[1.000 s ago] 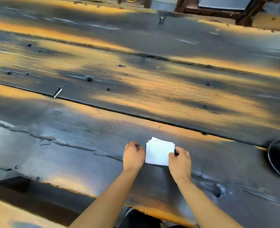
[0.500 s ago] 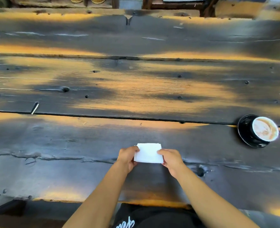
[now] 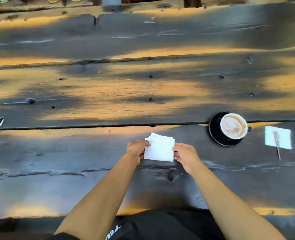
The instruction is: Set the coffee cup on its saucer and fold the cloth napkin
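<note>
A small white folded napkin (image 3: 159, 149) with several layers showing at its far edge sits between my hands, just above the dark wooden table (image 3: 108, 94). My left hand (image 3: 137, 150) pinches its left edge. My right hand (image 3: 184, 155) pinches its right edge, fingers curled under it. To the right, a cup of milky coffee (image 3: 233, 125) stands on a black saucer (image 3: 214, 130).
Further right lies a white paper square (image 3: 278, 137) with a thin stick (image 3: 278, 149) across it. The table's near edge runs just in front of my lap. Chairs and furniture legs show beyond the far edge.
The view swung right and down, bringing the cup, saucer and the paper square into sight. Both hands have stayed on the napkin's sides and lifted its edges slightly.
</note>
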Action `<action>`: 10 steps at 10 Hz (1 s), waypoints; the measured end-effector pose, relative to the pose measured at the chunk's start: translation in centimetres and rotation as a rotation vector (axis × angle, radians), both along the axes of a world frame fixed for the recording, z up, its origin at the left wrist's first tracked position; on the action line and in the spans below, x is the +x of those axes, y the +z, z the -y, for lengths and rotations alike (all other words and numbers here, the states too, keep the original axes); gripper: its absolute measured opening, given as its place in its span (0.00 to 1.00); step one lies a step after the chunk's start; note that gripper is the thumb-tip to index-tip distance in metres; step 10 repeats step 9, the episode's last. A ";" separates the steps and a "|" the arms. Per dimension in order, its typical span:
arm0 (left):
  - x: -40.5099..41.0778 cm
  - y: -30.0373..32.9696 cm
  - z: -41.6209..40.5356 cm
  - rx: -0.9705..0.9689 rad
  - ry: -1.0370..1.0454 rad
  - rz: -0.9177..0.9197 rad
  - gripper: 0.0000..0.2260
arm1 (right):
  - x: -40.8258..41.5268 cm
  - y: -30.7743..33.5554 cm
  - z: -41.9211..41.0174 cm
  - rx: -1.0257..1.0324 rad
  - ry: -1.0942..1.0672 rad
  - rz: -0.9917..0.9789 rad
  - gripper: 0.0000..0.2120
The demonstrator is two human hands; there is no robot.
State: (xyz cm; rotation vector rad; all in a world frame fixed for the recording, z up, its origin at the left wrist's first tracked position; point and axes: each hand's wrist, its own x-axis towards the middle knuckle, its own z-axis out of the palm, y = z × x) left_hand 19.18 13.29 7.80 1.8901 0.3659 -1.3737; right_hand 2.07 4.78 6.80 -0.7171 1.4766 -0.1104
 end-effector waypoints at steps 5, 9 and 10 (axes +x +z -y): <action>-6.2 -2.0 12.3 0.033 0.013 0.128 0.09 | -4.4 0.4 10.4 -0.316 0.251 -0.003 0.11; -9.5 -1.3 8.6 0.083 -0.127 0.285 0.07 | -8.9 0.7 8.2 -0.419 0.490 -0.129 0.05; -9.5 -1.3 8.6 0.083 -0.127 0.285 0.07 | -8.9 0.7 8.2 -0.419 0.490 -0.129 0.05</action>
